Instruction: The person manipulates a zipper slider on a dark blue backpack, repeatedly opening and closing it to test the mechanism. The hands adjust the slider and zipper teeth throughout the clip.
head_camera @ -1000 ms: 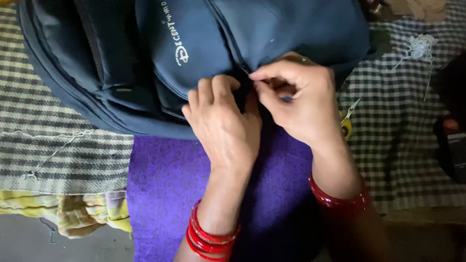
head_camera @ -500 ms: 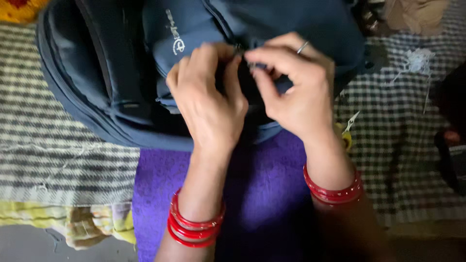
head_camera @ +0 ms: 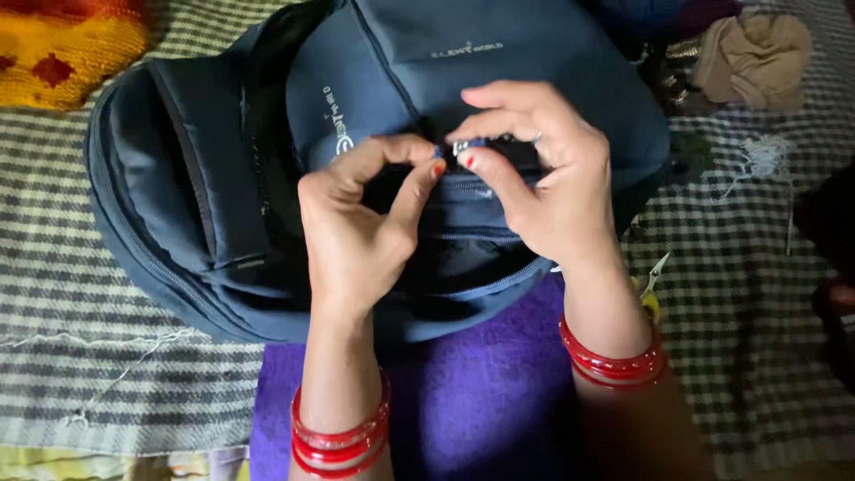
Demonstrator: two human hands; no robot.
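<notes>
Here, checked cloth [head_camera: 107, 267], purple mat [head_camera: 481, 401], both hands [head_camera: 356, 232] pinching backpack [head_camera: 196, 196] zipper.

A checked grey cloth [head_camera: 107, 356] covers the floor, with a purple mat [head_camera: 481, 401] under dim light.

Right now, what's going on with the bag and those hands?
A person is working on a dark blue backpack that lies on a checked cloth, with a purple cloth under its near edge. Both hands meet at a zipper on the bag's front pocket: the right hand pinches a small metal zipper pull, and the left hand pinches the fabric right beside it. Red bangles are on both wrists. Small scissors lie on the cloth to the right.
</notes>
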